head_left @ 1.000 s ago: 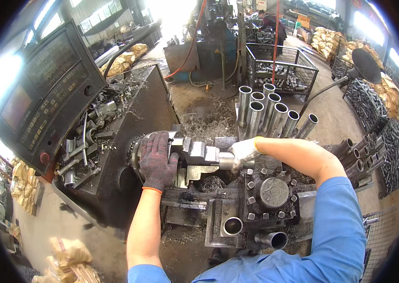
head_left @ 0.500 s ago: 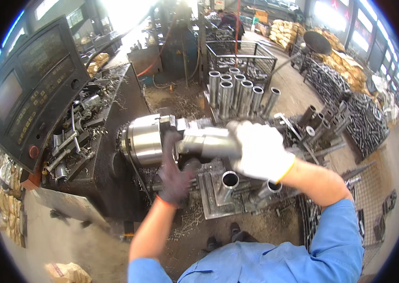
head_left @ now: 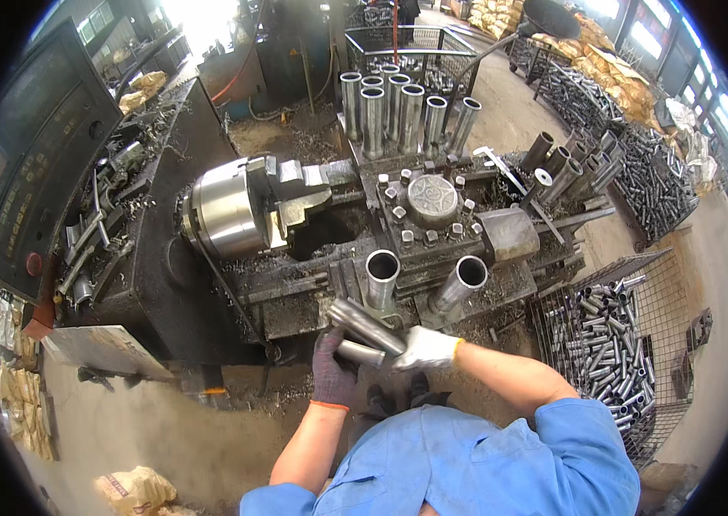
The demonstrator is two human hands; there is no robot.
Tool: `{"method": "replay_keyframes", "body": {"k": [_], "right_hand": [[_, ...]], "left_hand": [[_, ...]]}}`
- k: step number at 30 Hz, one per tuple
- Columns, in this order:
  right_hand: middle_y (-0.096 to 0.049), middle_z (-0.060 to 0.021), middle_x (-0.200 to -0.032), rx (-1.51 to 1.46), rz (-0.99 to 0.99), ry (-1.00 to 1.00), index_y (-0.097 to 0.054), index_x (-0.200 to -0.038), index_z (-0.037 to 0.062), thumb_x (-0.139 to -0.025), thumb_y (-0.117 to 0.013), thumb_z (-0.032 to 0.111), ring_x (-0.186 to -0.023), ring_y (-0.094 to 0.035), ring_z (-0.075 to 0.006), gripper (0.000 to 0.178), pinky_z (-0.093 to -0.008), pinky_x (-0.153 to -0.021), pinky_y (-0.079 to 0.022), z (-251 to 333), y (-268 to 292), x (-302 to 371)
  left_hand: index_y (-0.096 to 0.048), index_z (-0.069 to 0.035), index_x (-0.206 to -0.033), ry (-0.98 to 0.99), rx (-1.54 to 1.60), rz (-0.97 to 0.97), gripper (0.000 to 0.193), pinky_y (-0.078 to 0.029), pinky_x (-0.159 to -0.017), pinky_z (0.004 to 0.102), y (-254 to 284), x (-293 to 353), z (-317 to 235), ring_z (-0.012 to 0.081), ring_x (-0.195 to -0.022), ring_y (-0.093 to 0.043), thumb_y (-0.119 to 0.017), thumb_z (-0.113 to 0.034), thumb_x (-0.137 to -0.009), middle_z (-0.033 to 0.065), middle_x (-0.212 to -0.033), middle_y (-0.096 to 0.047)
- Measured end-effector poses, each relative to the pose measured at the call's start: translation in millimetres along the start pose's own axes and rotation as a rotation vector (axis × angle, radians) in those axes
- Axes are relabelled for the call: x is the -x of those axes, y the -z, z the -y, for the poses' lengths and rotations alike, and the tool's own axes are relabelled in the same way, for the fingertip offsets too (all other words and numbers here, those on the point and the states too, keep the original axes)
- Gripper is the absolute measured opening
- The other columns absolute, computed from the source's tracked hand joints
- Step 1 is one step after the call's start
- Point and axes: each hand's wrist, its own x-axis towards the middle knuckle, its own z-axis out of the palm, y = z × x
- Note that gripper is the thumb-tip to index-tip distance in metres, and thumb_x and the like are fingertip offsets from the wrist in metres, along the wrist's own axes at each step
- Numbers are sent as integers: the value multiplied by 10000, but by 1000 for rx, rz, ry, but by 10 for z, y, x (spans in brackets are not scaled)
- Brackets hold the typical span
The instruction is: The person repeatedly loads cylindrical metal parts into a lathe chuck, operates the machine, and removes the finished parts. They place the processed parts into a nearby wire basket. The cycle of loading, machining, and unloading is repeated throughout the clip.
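Note:
My left hand (head_left: 335, 371), in a dark glove, is closed around a short, smooth metal tube (head_left: 360, 353). Just above it lies a longer metal tube (head_left: 367, 325), slanting down to the right, its lower end gripped by my right hand (head_left: 428, 348) in a white glove. Both tubes are close together in front of my body, and the left glove partly covers their left ends. Behind them, one upright tube (head_left: 383, 277) and one leaning tube (head_left: 462, 284) stand on the lathe's front ledge. The lathe chuck (head_left: 228, 211) has nothing between its stepped jaws.
A bolted round tool post (head_left: 433, 201) sits mid-lathe. Several upright tubes (head_left: 373, 120) stand behind it, and a caliper (head_left: 502, 170) lies to the right. A wire basket (head_left: 674, 344) of small tubes is at right. The control panel (head_left: 37, 172) rises at left.
Both hands have come back from the chuck toward my body and down. The metal piece that was at the chuck has left it, and two tubes are now together in my hands.

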Motion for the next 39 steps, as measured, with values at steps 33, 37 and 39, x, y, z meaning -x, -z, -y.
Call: {"method": "replay_keyframes", "body": {"k": [33, 37, 39], "right_hand": [[-760, -200, -1072, 154, -587, 480, -735, -1227, 104, -920, -724, 290, -921, -754, -377, 359, -455, -827, -622, 717, 102, 1184], [-705, -239, -989, 627, -619, 171, -626, -1124, 48, -888, -720, 344, -863, -749, -379, 389, -513, -750, -605, 804, -378, -78], [-718, -230, -941, 527, -609, 156, -645, -1093, 38, -882, -701, 318, -872, -749, -390, 355, -504, -766, -603, 798, -268, -256]], "left_hand": [[-568, -34, -1416, -192, -18, 215, 568, -592, -1016, 495, -391, -142, -865, 343, -1112, -713, -669, -451, -1044, 191, -1282, -690], [-633, -44, -1305, -50, 174, 465, 797, -594, -967, 584, -58, -190, -941, 389, -1053, -720, -521, -765, -983, 191, -1200, -723], [-655, -17, -1248, -95, 169, 385, 860, -621, -899, 563, 86, -235, -950, 394, -997, -724, -524, -811, -948, 199, -1157, -723]]}}
